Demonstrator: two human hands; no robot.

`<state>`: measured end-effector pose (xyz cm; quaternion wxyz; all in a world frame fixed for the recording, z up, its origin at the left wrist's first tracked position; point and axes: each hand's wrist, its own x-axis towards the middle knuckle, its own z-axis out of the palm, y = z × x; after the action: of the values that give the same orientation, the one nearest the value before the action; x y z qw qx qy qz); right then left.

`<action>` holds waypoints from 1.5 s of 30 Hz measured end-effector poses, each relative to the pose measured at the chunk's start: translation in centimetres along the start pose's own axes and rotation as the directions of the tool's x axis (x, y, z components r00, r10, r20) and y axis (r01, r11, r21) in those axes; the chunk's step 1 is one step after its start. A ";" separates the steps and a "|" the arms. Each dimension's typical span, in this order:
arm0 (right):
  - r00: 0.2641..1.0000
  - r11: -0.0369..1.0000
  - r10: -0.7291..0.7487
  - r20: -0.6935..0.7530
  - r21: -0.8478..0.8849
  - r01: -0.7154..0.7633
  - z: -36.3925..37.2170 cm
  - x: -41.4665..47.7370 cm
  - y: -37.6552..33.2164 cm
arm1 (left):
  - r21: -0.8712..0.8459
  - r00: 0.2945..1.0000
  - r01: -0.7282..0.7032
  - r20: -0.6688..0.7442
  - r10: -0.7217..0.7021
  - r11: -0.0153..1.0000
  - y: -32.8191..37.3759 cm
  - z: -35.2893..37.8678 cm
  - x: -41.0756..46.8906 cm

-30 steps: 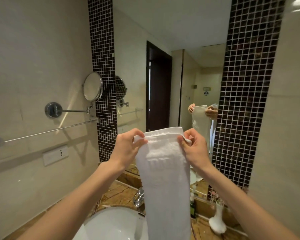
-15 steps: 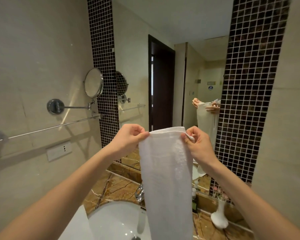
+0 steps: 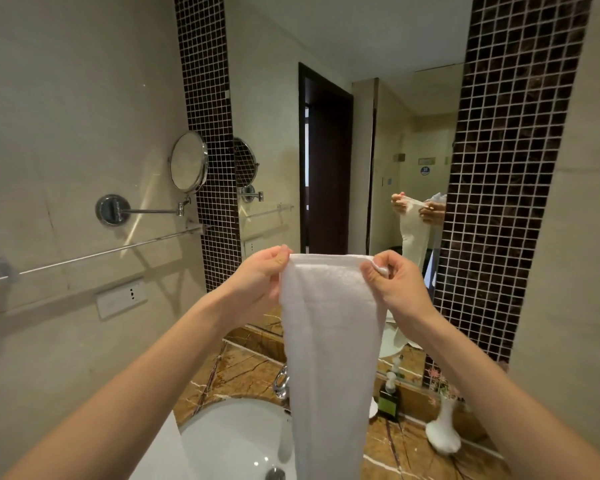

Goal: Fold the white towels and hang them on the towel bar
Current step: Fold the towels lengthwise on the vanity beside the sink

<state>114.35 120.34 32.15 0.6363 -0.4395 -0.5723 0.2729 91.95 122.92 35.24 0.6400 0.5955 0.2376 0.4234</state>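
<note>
White terry towel (image 3: 329,341), folded narrow: our left hand (image 3: 257,282) and right hand (image 3: 392,285) pinch its top corners over the back edge of the brown marble counter (image 3: 243,368). A slack pinch could drop it into the white sink (image 3: 222,441).

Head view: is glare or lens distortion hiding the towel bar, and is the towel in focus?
Head view: the towel bar shows, pale against the beige wall, bright streaks crossing it below the round mirror, its shadow underneath; head view: the wide lens bows the dark tile strips; head view: the towel is sharp, its weave readable.
</note>
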 end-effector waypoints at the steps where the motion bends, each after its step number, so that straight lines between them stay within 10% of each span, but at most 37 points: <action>1: 1.000 1.000 -0.008 -0.014 -0.016 0.008 0.0 0.1 -0.3 | 0.146 0.998 -0.015 -0.055 0.023 0.989 0.1 -0.2 -0.1; 5: 0.997 0.998 -0.047 -0.063 -0.032 0.045 -0.1 0.4 -1.9 | 0.635 0.954 -0.110 -0.147 0.260 0.765 0.6 -1.1 -0.5; 13: 0.998 0.987 -0.052 -0.042 -0.153 0.045 1.4 0.2 -2.0 | 0.749 0.797 -0.211 -0.241 0.554 0.629 -0.1 -2.3 -1.0; 22: 0.992 0.992 0.128 -0.024 -0.018 -0.128 2.9 -0.6 -1.9 | 0.482 0.940 -0.069 -0.261 0.219 0.874 -4.0 -2.7 -2.4; 34: 0.995 0.995 0.100 -0.025 0.002 -0.100 2.3 -1.2 -0.2 | 0.070 0.899 -0.134 -0.412 0.151 0.988 -2.5 2.4 -1.6; 38: 0.903 0.838 0.289 0.318 0.372 -0.399 0.9 -3.2 3.8 | -0.060 0.912 -0.045 -0.410 0.017 0.997 -1.3 4.4 -0.9; 45: 0.774 0.626 0.202 0.601 0.528 -0.574 0.0 -8.0 7.6 | -0.099 0.916 -0.040 -0.401 -0.003 0.994 0.0 4.5 -0.5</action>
<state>113.95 117.08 21.61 0.5087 -0.2050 -0.4560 0.7009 95.31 119.95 35.93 0.6042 0.4639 0.3352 0.5544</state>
